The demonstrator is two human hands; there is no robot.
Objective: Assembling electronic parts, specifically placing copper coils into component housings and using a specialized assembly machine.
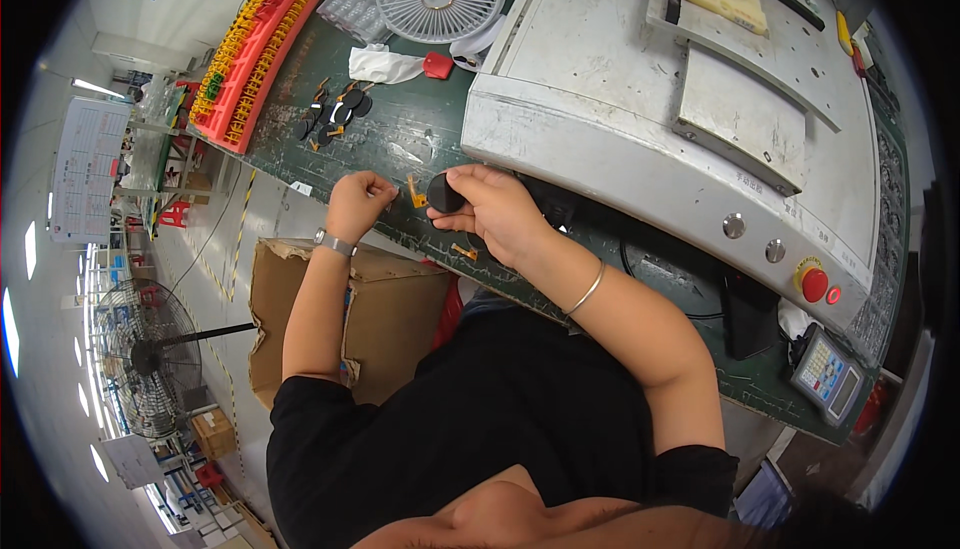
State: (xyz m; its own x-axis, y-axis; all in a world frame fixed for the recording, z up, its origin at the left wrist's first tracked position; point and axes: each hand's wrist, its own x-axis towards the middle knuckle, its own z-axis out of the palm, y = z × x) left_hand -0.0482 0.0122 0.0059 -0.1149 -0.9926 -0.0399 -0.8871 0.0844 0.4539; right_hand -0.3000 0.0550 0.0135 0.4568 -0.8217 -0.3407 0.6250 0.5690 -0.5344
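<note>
Black disc (443,193) near frame centre, grasped between thumb and fingers of the right hand (503,213); an orange strip (416,194) shows at its left. I judge this piece to be mid-handling. Similar discs (352,99) lie piled upper left of centre; finished or waiting, I can't tell. Left hand (360,201), just left of the strip: fingertips drawn together, contents unclear to me. Left forearm (314,314) stands near-vertical; right forearm (565,274) slants in from lower right.
</note>
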